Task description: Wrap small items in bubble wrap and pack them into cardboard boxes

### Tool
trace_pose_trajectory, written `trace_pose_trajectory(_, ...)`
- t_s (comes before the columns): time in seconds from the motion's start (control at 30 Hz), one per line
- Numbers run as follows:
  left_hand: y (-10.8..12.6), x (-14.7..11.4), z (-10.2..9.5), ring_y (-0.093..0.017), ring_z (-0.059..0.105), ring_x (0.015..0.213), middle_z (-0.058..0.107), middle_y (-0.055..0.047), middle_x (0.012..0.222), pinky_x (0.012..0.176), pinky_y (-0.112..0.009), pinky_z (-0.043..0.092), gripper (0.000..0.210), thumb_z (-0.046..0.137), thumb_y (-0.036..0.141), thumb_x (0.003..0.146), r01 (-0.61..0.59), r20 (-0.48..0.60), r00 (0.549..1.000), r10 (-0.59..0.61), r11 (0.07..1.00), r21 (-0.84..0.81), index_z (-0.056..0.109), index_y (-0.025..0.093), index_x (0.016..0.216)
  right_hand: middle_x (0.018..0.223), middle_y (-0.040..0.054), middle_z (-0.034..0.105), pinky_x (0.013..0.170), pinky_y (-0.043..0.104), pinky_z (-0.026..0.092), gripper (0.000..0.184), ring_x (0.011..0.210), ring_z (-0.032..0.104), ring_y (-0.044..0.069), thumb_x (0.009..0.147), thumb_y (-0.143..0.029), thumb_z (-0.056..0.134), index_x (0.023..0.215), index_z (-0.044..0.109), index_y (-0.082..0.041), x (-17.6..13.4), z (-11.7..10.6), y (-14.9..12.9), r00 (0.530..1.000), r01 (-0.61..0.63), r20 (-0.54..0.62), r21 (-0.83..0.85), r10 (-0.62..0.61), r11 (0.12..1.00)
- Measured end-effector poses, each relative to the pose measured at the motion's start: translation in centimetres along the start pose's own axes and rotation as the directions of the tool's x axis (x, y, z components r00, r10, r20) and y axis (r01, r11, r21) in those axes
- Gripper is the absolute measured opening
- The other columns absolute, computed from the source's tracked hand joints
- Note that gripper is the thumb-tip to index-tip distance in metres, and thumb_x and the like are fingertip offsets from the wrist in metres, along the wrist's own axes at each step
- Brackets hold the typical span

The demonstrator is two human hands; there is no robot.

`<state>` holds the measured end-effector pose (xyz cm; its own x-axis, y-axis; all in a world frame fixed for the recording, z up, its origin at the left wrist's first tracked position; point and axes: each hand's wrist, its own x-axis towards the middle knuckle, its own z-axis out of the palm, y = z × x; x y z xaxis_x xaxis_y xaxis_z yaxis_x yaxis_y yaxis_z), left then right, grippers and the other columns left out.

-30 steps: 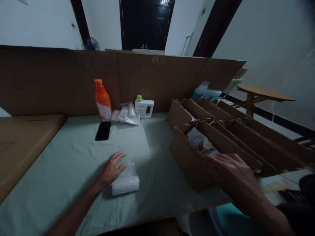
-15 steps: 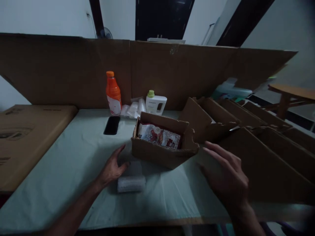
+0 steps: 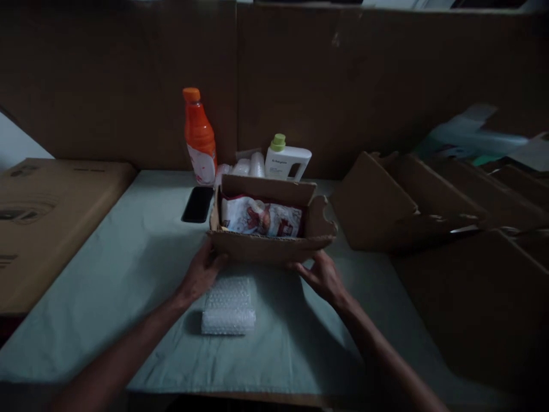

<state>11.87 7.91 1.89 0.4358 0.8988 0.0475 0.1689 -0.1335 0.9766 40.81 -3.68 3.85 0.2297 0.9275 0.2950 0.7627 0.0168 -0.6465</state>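
Note:
In the middle of the table stands an open cardboard box (image 3: 266, 250), turned with its long side towards me. A printed white and red packet (image 3: 261, 217) lies inside it. My left hand (image 3: 201, 272) grips the box's near left corner, with the fingertips hidden behind it. At the near right corner my right hand (image 3: 321, 276) holds the box, its thumb along the front and its fingers partly out of sight. Nearer to me lies a partly rolled piece of bubble wrap (image 3: 229, 320), close to my left hand and apart from it.
Behind the box stand an orange bottle (image 3: 201, 137), a white jug with a green cap (image 3: 285, 163) and clear wrap rolls (image 3: 251, 165). A black phone (image 3: 198, 204) lies left of it. Cardboard dividers (image 3: 377, 212) fill the right; a large flat carton (image 3: 55, 229) lies left.
Both hands have closed in on the box and taken hold of its near corners. The box has turned to face me more squarely. My view has tilted down.

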Motion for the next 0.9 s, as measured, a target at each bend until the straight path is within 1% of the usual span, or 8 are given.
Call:
trace_pose_trajectory(0.13,-0.1,1.1,-1.5,-0.025,0.065,0.111,0.069,-0.008,0.119,0.095,-0.035,0.052,0.053,0.057,0.044,0.086,-0.036,-0.135,0.990,0.044,0.997,0.064,0.051,0.018,0.132,0.105,0.0110,0.071,0.077,0.040,0.058,0.058,0.092,0.068,0.028,0.081,-0.069,0.063,0.111,0.061,-0.020,4.2,1.9,-0.5,0.997,0.010,0.071,0.138,-0.020,0.990)
trace_pose_trajectory(0.37,0.0,4.2,-1.4,-0.024,0.059,0.124,0.064,-0.011,0.132,0.108,-0.038,0.045,0.058,0.055,0.033,0.086,-0.074,-0.161,0.983,0.084,0.995,0.065,0.047,0.016,0.141,0.108,0.0114,0.071,0.078,0.040,0.058,0.061,0.095,0.068,0.027,0.074,-0.067,0.071,0.110,0.060,-0.019,7.7,3.1,-0.2,0.994,-0.027,0.107,0.251,0.000,0.968)
trace_pose_trajectory(0.47,-0.2,4.0,-2.0,-0.024,0.058,0.128,0.061,-0.011,0.138,0.111,-0.039,0.044,0.063,0.056,0.026,0.084,-0.076,-0.131,0.988,0.083,0.996,0.054,0.043,0.016,0.145,0.118,0.0150,0.069,0.078,0.042,0.058,0.065,0.098,0.068,0.028,0.079,-0.063,0.068,0.124,0.057,-0.017,5.5,2.6,-0.7,0.996,-0.091,0.012,0.217,0.091,0.972)
trace_pose_trajectory(0.53,-0.4,2.2,-3.1,-0.025,0.058,0.129,0.061,-0.014,0.139,0.109,-0.040,0.046,0.069,0.059,0.025,0.082,-0.051,-0.108,0.992,0.059,0.995,0.082,0.041,0.015,0.148,0.121,0.0168,0.068,0.080,0.044,0.057,0.063,0.097,0.069,0.028,0.086,-0.056,0.064,0.134,0.053,-0.016,2.5,2.1,-1.7,0.991,-0.110,-0.064,0.138,0.120,0.984)
trace_pose_trajectory(0.63,-0.2,-2.3,-4.8,-0.028,0.063,0.121,0.066,-0.017,0.131,0.101,-0.043,0.052,0.062,0.061,0.028,0.084,0.012,-0.052,0.999,-0.001,0.981,0.196,0.049,0.012,0.142,0.111,0.0123,0.073,0.082,0.042,0.057,0.045,0.094,0.069,0.026,0.093,-0.047,0.060,0.128,0.061,-0.019,-2.4,2.1,-4.1,0.998,-0.005,0.069,0.056,0.001,0.998)
trace_pose_trajectory(0.7,0.3,-5.5,-5.3,-0.026,0.065,0.114,0.069,-0.015,0.123,0.099,-0.042,0.053,0.047,0.060,0.030,0.086,0.007,-0.009,1.000,-0.005,0.958,0.286,0.060,0.014,0.130,0.111,0.0114,0.073,0.087,0.044,0.055,0.037,0.101,0.068,0.027,0.094,-0.045,0.059,0.121,0.066,-0.021,-4.8,3.0,-6.3,0.963,0.127,0.232,0.046,-0.134,0.991)
trace_pose_trajectory(0.8,0.9,-8.7,-5.0,-0.024,0.064,0.114,0.071,-0.012,0.120,0.103,-0.041,0.051,0.031,0.058,0.031,0.091,-0.082,0.019,0.997,0.081,0.921,0.381,0.068,0.018,0.117,0.131,0.0174,0.065,0.094,0.053,0.050,0.043,0.117,0.060,0.034,0.091,-0.047,0.063,0.124,0.066,-0.020,-6.8,4.6,-9.7,0.891,0.296,0.351,0.029,-0.287,0.955)
trace_pose_trajectory(0.9,0.8,-9.9,-4.4,-0.024,0.063,0.116,0.070,-0.012,0.120,0.104,-0.042,0.050,0.031,0.054,0.031,0.094,-0.156,0.026,0.987,0.161,0.889,0.430,0.068,0.018,0.118,0.136,0.0150,0.063,0.099,0.053,0.046,0.041,0.123,0.056,0.033,0.092,-0.045,0.064,0.125,0.066,-0.021,-7.9,4.4,-11.9,0.749,0.423,0.461,0.219,-0.475,0.879)
